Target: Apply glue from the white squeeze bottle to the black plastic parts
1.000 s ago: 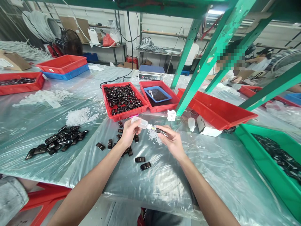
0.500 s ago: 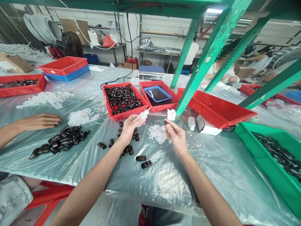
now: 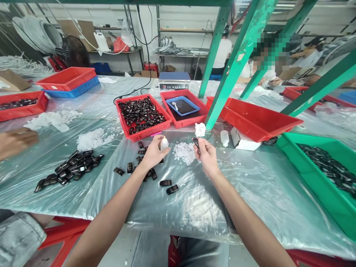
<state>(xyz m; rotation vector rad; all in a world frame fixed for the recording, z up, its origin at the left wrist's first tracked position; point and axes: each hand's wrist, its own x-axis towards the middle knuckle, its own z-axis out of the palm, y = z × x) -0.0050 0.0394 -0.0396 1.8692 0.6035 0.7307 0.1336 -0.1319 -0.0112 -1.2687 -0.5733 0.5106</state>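
My left hand [image 3: 153, 152] is closed round a small translucent squeeze bottle [image 3: 164, 143], its yellowish tip pointing up and toward me. Between the fingers and thumb of my right hand [image 3: 207, 152] is a small glossy black plastic part [image 3: 196, 142]. A pile of small white pieces [image 3: 184, 152] lies on the plastic-covered table between my hands. Several loose black parts [image 3: 129, 168] are scattered beside and under my left forearm, and a pair [image 3: 172, 189] lies nearer me. Behind my left hand stands a red tray [image 3: 130, 137] full of similar black parts.
A second red tray [image 3: 187, 122] holds a blue tray with a spoon. Green posts [image 3: 222, 89] rise at its right. A tilted red tray [image 3: 256, 120] and a green bin [image 3: 308, 187] flank the right side. At left, a co-worker's blurred hand [image 3: 18, 142] hovers near black parts [image 3: 73, 167].
My left hand has turned the bottle so its tip no longer points right toward the red trays. My right hand has tilted the black part, showing more of it. The co-worker's hand moved left.
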